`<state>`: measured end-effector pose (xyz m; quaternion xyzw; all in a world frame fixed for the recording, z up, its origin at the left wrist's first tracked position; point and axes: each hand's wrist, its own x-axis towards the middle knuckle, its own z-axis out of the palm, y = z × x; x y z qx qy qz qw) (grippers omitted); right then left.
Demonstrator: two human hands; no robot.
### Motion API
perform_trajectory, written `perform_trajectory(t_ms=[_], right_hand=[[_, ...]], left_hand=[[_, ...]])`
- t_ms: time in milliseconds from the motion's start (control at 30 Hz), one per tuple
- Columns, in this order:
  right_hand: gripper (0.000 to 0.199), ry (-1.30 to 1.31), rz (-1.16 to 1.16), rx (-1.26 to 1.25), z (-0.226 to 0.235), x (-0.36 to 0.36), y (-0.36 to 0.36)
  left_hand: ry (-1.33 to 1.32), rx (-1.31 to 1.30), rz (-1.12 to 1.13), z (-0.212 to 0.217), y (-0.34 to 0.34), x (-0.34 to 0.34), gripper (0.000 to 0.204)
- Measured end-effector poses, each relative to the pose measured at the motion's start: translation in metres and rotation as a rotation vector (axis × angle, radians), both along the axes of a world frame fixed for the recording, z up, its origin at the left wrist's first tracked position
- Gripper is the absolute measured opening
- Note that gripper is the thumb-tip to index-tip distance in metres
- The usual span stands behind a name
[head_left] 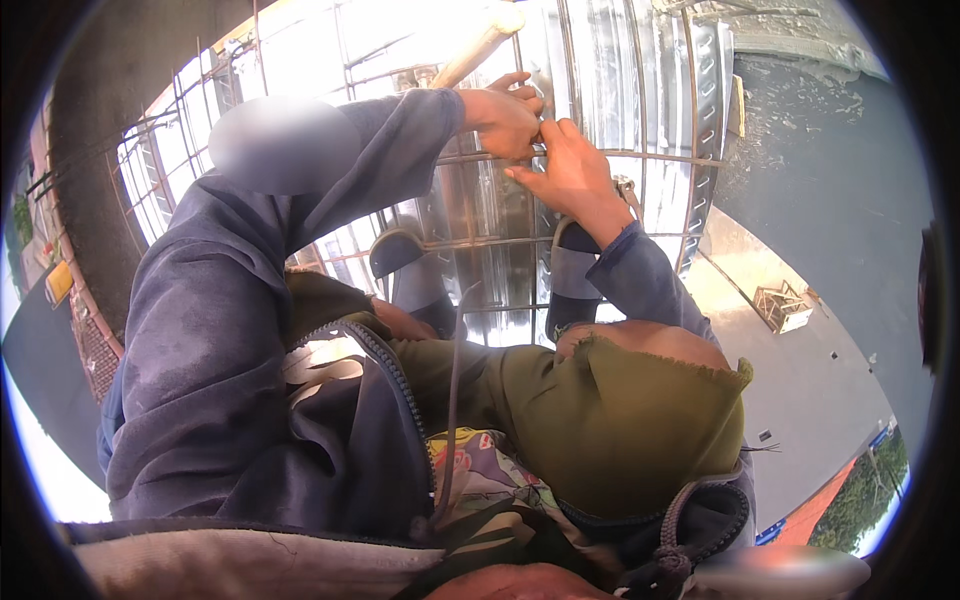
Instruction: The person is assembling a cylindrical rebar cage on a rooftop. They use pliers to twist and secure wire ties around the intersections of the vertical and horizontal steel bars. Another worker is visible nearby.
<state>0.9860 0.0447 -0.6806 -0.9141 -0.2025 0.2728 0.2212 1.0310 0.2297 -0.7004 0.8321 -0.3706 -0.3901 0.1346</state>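
the left hand (505, 120) and right hand (578, 178) meet over a crossing in a grid of steel bars (655, 156), which lies over a shiny ribbed metal sheet (610, 92), nearer the sheet's right edge than its left. both hands are part-closed, fingers curled and tips bunched together, the right thumb reaching out to the left; they probably come from two sides so each can steady what the other works on. the dark shoes (397, 250) are set apart below the hands, likely for balance in a squat. whatever the fingertips pinch is hidden by the knuckles, so i cannot tell if it is a bar or something small. a wooden stick (480, 48) slants beside the left hand; whether they touch is unclear. glare washes out the sheet's far part, and green cloth (640, 430) covers the view nearer the body.
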Motion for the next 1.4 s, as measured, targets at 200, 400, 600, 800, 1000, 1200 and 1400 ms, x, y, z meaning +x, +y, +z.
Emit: perform_trajectory(t_ms=[200, 400, 600, 800, 1000, 1200, 1400], right_hand=[[0.056, -0.049, -0.035, -0.068, -0.013, -0.008, 0.005], [0.04, 0.007, -0.086, -0.037, -0.01, -0.008, 0.006], [0.021, -0.013, -0.076, 0.042, -0.018, -0.014, -0.008], [0.021, -0.032, -0.091, 0.084, -0.025, -0.02, -0.011], [0.022, 0.003, -0.087, -0.01, -0.005, -0.022, -0.008], [0.019, 0.03, -0.102, 0.082, 0.002, -0.006, -0.043], [0.019, 0.043, -0.017, 0.057, -0.019, 0.009, -0.028]], left_hand=[[0.046, 0.056, -0.014, 0.01, -0.003, 0.003, 0.042], [0.022, -0.002, 0.035, -0.006, 0.002, 0.007, 0.037], [-0.132, 0.067, -0.149, 0.003, -0.004, 0.01, 0.039], [-0.08, 0.117, -0.151, 0.003, -0.01, 0.014, 0.033], [-0.097, 0.193, -0.185, -0.008, -0.015, 0.016, 0.035], [-0.066, 0.125, -0.178, -0.009, -0.014, 0.018, 0.035], [-0.145, 0.176, -0.227, -0.014, -0.016, 0.016, 0.029]])
